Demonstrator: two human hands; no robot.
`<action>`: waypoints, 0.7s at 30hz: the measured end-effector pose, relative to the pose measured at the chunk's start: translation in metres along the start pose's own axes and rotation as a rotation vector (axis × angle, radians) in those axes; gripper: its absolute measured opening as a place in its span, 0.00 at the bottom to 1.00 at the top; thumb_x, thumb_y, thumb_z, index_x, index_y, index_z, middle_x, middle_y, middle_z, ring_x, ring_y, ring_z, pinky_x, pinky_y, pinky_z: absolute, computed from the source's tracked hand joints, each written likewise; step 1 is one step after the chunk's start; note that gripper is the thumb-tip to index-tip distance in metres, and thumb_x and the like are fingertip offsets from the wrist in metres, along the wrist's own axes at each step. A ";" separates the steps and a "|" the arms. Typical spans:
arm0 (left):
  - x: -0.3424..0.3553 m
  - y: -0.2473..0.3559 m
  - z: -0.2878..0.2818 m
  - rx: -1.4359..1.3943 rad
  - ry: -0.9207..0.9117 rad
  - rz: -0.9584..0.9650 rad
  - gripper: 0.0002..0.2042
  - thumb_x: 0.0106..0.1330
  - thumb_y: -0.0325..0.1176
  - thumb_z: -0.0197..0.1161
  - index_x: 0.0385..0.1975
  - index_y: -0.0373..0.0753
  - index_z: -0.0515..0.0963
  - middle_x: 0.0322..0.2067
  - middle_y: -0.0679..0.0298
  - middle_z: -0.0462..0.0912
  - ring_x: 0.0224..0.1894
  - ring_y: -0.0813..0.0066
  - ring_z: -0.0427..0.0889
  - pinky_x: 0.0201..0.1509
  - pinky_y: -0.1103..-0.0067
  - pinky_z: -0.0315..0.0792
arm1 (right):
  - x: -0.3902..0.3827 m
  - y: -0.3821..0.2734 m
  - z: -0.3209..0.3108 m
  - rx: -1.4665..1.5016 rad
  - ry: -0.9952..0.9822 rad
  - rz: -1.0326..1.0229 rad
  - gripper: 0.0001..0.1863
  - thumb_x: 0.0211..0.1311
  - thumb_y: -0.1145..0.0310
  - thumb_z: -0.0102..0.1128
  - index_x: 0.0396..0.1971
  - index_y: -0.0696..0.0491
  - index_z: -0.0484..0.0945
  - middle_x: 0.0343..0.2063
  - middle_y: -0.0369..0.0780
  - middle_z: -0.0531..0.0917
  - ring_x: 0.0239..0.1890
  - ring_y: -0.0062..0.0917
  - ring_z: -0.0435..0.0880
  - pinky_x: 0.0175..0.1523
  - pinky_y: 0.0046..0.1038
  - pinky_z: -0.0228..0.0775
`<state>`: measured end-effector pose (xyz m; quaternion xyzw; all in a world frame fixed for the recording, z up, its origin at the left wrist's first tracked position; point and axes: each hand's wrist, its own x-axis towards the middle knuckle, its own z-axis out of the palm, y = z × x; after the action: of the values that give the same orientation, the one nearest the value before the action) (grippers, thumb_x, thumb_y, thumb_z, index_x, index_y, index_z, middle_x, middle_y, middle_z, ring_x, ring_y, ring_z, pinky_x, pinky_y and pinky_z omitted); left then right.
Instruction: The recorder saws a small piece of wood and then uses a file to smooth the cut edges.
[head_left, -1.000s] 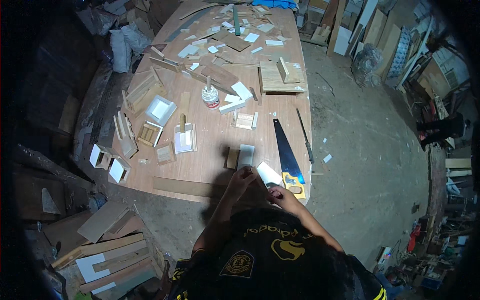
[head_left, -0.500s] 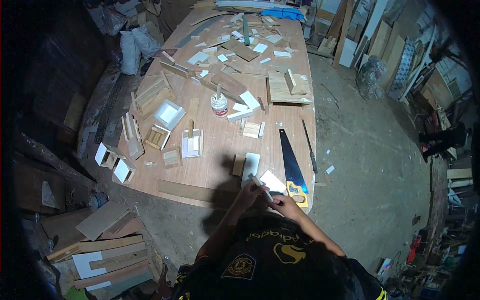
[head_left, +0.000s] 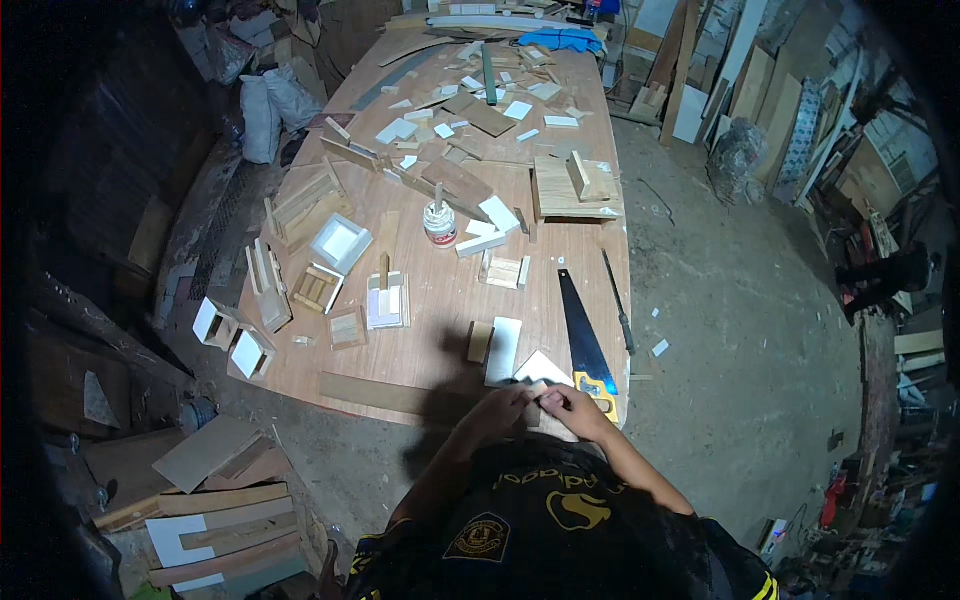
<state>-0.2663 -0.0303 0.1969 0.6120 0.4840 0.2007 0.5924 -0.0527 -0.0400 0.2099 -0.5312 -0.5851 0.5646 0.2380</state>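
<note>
Close to my body at the near edge of the table, my left hand (head_left: 505, 410) and my right hand (head_left: 576, 408) meet with fingers pinched together. Between them is a small wooden strip (head_left: 537, 388), mostly covered by the fingers. Just beyond lies a pale flat board (head_left: 545, 367), partly hidden by my hands. A white rectangular board (head_left: 503, 348) and a brown wooden block (head_left: 480, 341) lie side by side to its left. Right of my hands rests a handsaw (head_left: 585, 325) with a dark blade and yellow handle, beside a long thin tool (head_left: 618, 305), perhaps a file.
An open white glue jar (head_left: 440, 228) with a stick in it stands mid-table. Small wooden boxes and frames (head_left: 340, 240) sit along the left. A wooden platform (head_left: 575, 190) stands at the right edge. Scattered offcuts (head_left: 480, 112) cover the far part.
The strip has turned from slanting lengthwise to lying nearly across between my fingers. My hands have come closer together, and the view has shifted slightly.
</note>
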 end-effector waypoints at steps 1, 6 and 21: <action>-0.005 0.010 0.002 0.003 0.000 0.003 0.20 0.73 0.44 0.49 0.42 0.29 0.76 0.35 0.40 0.80 0.43 0.46 0.81 0.45 0.64 0.73 | 0.001 -0.002 -0.004 -0.157 -0.078 -0.003 0.12 0.67 0.64 0.60 0.43 0.57 0.76 0.27 0.32 0.78 0.29 0.14 0.73 0.36 0.20 0.67; -0.008 0.008 0.016 0.169 0.019 -0.096 0.22 0.72 0.48 0.50 0.38 0.31 0.77 0.33 0.38 0.80 0.41 0.39 0.79 0.43 0.60 0.72 | -0.005 0.010 -0.006 -0.214 0.048 0.021 0.13 0.66 0.58 0.60 0.34 0.54 0.76 0.22 0.33 0.76 0.26 0.16 0.72 0.34 0.22 0.66; 0.005 -0.033 0.042 0.497 -0.075 0.375 0.19 0.72 0.43 0.48 0.33 0.32 0.77 0.30 0.43 0.81 0.38 0.47 0.82 0.42 0.60 0.75 | -0.022 -0.009 0.004 -0.730 0.052 -0.243 0.18 0.71 0.58 0.43 0.36 0.55 0.78 0.34 0.47 0.83 0.40 0.45 0.81 0.43 0.44 0.73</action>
<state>-0.2411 -0.0542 0.1562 0.8238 0.3745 0.1592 0.3947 -0.0526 -0.0598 0.2246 -0.5220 -0.8000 0.2731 0.1133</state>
